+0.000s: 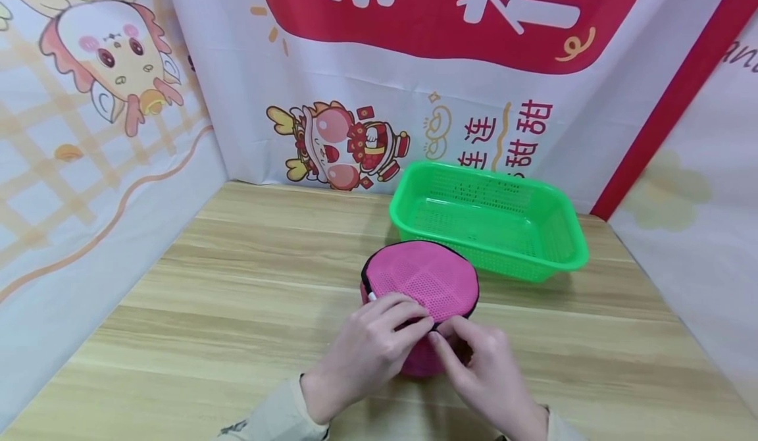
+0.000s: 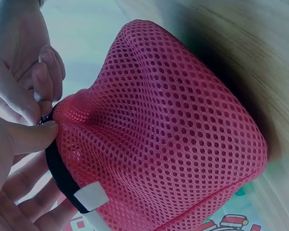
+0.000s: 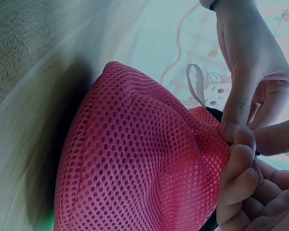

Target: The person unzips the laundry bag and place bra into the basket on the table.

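Note:
A round pink mesh laundry bag (image 1: 423, 276) with a black zipper band stands upright on the table. My left hand (image 1: 379, 342) grips the near rim of the bag, its thumb pressing the black band in the left wrist view and its other fingers lying over the top. Right beside it, my right hand (image 1: 488, 368) pinches the band at the same near edge with thumb and forefinger. In the left wrist view the mesh side (image 2: 168, 125) bulges out below the band, and a white tab (image 2: 91, 196) sticks out from it. The pinched spot itself is mostly hidden by fingertips.
Behind the bag, to the right, a green plastic basket (image 1: 491, 220) stands close by. The wood-grain table (image 1: 237, 296) ends at a printed cloth backdrop (image 1: 249, 99), with cloth sides at left and right.

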Demonstrator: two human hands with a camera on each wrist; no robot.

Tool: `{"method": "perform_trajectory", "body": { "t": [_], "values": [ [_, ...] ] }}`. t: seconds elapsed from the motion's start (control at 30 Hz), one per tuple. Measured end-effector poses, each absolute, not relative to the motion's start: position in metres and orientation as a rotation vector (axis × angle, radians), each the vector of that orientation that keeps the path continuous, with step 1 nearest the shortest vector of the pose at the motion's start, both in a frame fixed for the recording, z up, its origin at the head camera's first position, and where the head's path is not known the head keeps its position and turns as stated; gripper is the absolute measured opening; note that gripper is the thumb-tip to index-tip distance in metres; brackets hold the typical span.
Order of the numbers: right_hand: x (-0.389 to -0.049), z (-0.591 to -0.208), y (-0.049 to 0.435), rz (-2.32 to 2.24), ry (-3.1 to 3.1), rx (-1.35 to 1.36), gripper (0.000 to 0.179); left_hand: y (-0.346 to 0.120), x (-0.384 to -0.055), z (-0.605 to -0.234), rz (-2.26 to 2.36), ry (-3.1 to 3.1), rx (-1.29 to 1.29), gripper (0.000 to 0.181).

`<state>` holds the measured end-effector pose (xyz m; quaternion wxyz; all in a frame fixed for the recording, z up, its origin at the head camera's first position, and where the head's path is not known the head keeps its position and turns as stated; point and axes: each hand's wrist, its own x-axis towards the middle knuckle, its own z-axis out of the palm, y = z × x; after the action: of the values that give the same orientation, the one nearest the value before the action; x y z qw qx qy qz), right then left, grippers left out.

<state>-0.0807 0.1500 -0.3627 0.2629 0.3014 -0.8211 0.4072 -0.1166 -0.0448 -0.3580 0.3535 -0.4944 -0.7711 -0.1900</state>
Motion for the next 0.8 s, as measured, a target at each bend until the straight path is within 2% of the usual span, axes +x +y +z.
{"method": "perform_trajectory", "body": {
  "t": [0.17,0.43,0.8],
  "values": [
    [-0.0819,-0.3668,0.1509,1.095,-2.222,0.816,0.02,-0.0453,-0.1178,-0.3591,-0.462,-1.952,-1.272,0.023],
    [-0.0845,-0.3712,0.154,0.968,-2.236,0.825,0.033,-0.0449,-0.1183,-0.3596,-0.41,-1.938,-1.279,0.022],
    [-0.0848,-0.3708,0.1553,0.961,-2.217,0.841,0.035,-0.0442,-0.1172,-0.3576,-0.388,-1.919,-1.293,0.022]
  ]
}}
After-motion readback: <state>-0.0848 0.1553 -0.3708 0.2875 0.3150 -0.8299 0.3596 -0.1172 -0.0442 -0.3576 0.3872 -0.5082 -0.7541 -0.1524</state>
